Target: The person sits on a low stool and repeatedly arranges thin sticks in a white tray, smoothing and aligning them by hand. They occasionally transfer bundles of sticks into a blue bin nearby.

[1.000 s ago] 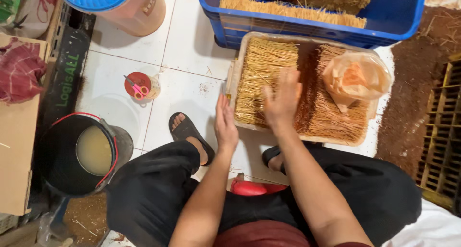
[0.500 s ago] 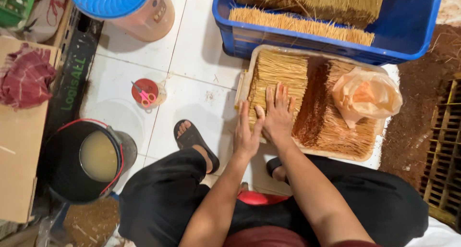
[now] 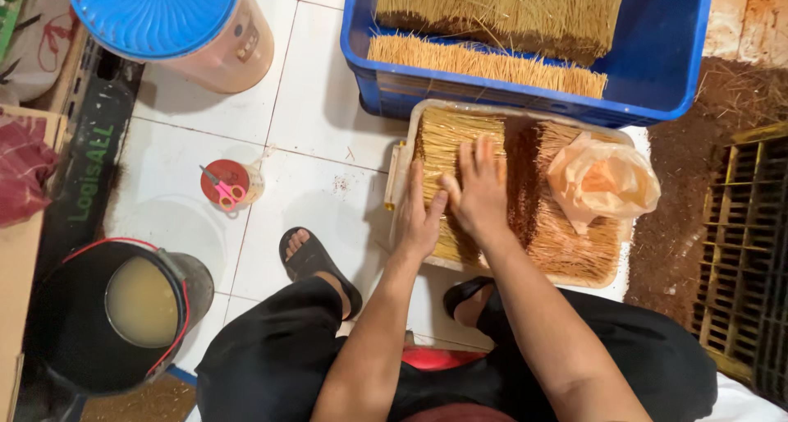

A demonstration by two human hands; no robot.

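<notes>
tray (image 3: 400, 158) before crate (image 3: 694, 52), bucket (image 3: 49, 340) left, 2 hands (image 3: 419, 221) on sticks (image 3: 443, 147)

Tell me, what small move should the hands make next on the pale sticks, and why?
Probably draw the left hand and right hand together to gather a bunch. Both lie flat, fingers open, on the pale sticks at the left side of the tray, and nothing is gripped yet.

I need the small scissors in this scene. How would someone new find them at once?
Start at the big blue plastic crate at the top, then cross the white tiled floor leftwards. Below the round tub with the blue lid stands a small red-lidded jar. The pink-handled scissors lie on its lid, the only pink thing there.
</notes>
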